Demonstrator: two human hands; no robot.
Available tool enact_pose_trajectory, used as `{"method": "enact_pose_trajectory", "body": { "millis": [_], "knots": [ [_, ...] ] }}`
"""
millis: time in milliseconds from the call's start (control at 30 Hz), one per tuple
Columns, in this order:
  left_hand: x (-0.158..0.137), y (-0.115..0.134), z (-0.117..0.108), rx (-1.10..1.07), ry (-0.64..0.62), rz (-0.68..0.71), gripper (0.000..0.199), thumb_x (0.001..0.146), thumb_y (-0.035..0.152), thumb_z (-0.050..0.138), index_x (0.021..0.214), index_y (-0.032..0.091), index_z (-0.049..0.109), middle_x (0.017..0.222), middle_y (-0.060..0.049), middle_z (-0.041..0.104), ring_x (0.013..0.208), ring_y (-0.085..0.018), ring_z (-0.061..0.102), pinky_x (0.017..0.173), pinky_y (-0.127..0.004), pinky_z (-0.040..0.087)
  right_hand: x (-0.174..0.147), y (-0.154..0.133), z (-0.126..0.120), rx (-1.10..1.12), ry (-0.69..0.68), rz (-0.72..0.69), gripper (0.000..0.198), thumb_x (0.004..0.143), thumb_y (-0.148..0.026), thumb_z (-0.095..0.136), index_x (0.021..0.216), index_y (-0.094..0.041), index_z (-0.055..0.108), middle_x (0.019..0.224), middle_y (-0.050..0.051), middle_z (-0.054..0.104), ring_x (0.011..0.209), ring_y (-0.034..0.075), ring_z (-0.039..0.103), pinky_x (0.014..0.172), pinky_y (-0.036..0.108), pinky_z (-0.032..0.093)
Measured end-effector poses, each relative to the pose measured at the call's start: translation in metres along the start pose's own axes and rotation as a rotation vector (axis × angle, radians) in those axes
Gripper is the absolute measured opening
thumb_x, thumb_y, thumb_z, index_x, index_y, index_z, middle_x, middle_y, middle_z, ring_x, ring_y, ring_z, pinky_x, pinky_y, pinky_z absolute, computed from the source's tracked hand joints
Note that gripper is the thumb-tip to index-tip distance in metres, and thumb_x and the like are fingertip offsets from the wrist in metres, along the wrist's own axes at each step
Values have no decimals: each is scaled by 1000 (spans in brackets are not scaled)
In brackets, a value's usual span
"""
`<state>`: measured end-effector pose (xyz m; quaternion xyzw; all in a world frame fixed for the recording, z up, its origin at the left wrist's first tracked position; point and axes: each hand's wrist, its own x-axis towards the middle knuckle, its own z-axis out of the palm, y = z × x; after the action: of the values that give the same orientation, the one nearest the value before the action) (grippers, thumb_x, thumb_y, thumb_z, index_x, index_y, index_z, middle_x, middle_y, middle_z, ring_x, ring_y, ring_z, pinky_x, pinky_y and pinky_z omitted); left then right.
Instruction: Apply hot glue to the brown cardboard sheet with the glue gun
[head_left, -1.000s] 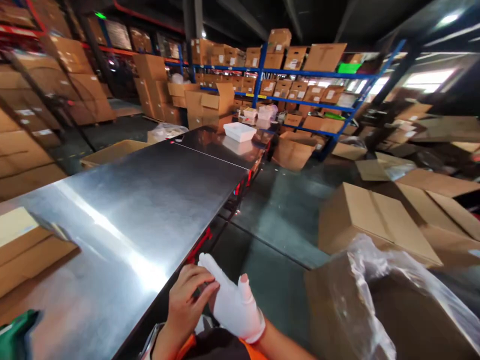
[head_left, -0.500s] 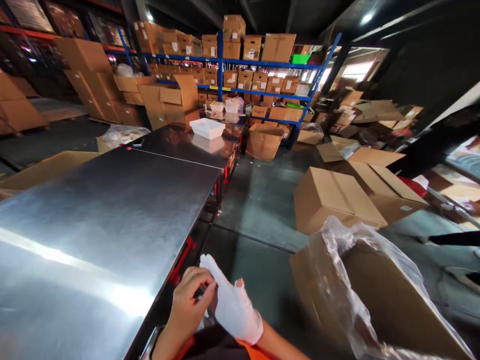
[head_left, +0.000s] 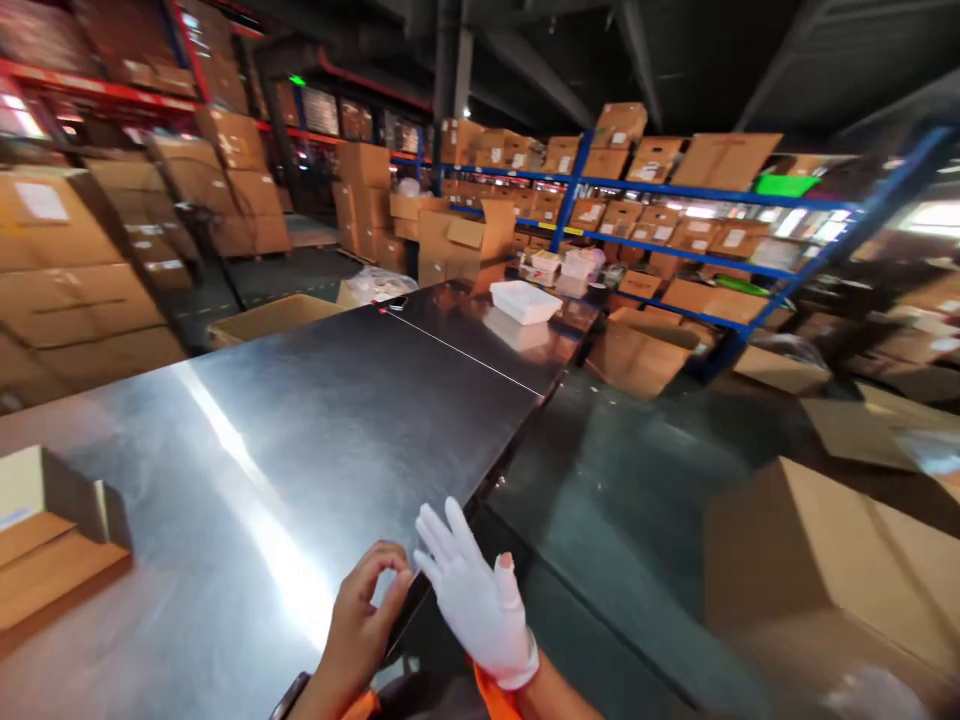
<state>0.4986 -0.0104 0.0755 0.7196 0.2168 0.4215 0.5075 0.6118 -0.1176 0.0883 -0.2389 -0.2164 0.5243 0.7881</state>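
My left hand is bare, with a dark band at its wrist. Its fingers curl toward the thumb in a loose pinch, and no object shows between them. Close on its right, my right hand wears a white glove. The palm is turned up toward me and the gloved fingers spread apart, with the thumb tip bare. A narrow gap seems to lie between the left fingertips and the glove. Both hands are above the near edge of a dark, shiny metal table.
An opened cardboard box sits on the table's left side; a white plastic tub stands toward its far end. At right a large carton is on the floor. Blue shelving full of boxes rises behind. Stacked cartons stand at left.
The view has turned left, bringing the box on the table into sight. My left fingers have come away from the glove they were pinching, and my gloved fingers have spread.
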Motion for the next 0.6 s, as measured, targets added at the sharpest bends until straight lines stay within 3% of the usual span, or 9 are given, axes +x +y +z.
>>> {"method": "enact_pose_trajectory", "body": {
  "millis": [67,133,267,367,500,600],
  "knots": [
    [4,-11,-7,38,189,-38,30,85,49,67,84,20,72,86,-7,74,81,-20,71,74,-30,60,14,0,1,61,-101,115,80,74,-81,62,138,-34,59,153,8,50,146,26,39,122,46,19],
    [7,-19,-14,57,283,-120,37,80,53,71,96,20,75,98,-10,78,88,-24,74,80,-34,62,28,2,0,116,-119,236,80,72,-80,66,136,-31,62,149,11,55,141,27,47,119,46,24],
    [10,-21,-29,101,335,-286,38,75,58,71,82,21,78,81,-8,80,74,-25,75,71,-34,62,51,5,-4,176,-168,463,81,69,-77,71,131,-26,66,142,15,60,128,30,58,115,49,30],
    [7,-15,-34,161,380,-300,35,75,56,71,70,21,73,68,-4,75,66,-22,71,64,-30,58,67,5,-12,158,-259,615,80,68,-77,73,131,-27,66,140,15,62,129,31,58,115,50,30],
    [-5,-16,-28,309,382,-333,38,87,52,58,66,20,63,65,-2,69,64,-18,65,62,-26,52,87,8,-34,80,-405,767,78,69,-76,72,131,-30,67,144,13,59,131,32,57,114,50,33],
    [-15,-35,-32,502,445,-445,34,93,44,50,72,20,62,69,-1,69,68,-17,64,67,-26,51,102,16,-53,-37,-486,894,79,62,-74,78,129,-33,68,147,9,56,130,33,57,111,48,38]
  ]
}}
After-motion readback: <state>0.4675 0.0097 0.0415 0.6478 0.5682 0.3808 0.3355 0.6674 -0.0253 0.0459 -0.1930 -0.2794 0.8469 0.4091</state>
